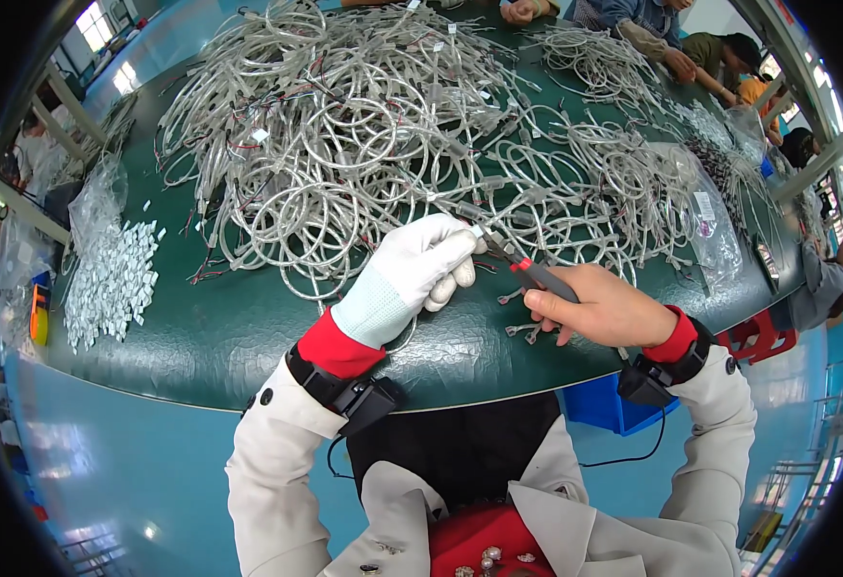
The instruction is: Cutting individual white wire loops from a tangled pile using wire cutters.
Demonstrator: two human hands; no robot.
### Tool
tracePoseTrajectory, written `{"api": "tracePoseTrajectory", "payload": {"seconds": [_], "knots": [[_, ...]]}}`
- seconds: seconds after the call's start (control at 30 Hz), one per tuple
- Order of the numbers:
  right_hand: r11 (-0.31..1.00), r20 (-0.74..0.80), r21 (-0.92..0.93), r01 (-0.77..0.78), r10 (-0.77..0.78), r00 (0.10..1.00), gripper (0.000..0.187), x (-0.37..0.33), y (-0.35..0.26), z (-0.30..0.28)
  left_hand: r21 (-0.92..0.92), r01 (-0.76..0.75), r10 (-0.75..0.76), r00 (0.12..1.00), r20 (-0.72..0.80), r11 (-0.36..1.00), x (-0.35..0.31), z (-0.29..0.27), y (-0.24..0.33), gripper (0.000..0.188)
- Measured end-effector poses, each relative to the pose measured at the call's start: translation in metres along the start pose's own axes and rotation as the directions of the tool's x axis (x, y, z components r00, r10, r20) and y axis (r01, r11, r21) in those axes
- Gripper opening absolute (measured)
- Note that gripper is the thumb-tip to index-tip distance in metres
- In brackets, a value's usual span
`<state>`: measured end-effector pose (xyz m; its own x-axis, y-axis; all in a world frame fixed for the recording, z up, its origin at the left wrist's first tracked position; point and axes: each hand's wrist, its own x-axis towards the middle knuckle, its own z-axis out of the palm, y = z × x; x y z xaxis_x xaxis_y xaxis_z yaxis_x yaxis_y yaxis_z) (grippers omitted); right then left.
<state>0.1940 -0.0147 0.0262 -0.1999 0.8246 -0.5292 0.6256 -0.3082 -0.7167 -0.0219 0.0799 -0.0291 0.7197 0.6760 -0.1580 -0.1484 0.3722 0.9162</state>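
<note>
My left hand, in a white glove, is closed with its fingertips pinched together at the near edge of a large heap of cables. A small pale piece shows at its fingertips, and a cable comes out below the glove; most of what it holds is hidden by the fingers. My bare right hand is wrapped round pliers with dark grey and red handles. The jaws of the pliers point up and left, right at the left fingertips. Whether they grip the pale piece is too small to tell.
Small white pieces lie piled on the left of the green table. Loose cable ends lie by my right hand. A clear plastic bag rests at the right. A blue bin stands below the edge. Other people sit across the far side.
</note>
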Motion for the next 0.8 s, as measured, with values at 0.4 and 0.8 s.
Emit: {"api": "tracePoseTrajectory", "payload": {"seconds": [0.4,0.8], "knots": [[0.993,-0.047,-0.11,0.054,-0.059,0.997,0.047,0.001,-0.003,0.004,0.071,-0.004,0.006,1.0,-0.025,0.997,-0.003,0.002,0.005,0.022],[0.958,-0.213,-0.212,0.191,-0.236,0.948,0.036,0.006,0.009,0.015,0.031,-0.007,0.007,1.0,-0.022,0.999,-0.003,-0.001,0.003,0.024]]}}
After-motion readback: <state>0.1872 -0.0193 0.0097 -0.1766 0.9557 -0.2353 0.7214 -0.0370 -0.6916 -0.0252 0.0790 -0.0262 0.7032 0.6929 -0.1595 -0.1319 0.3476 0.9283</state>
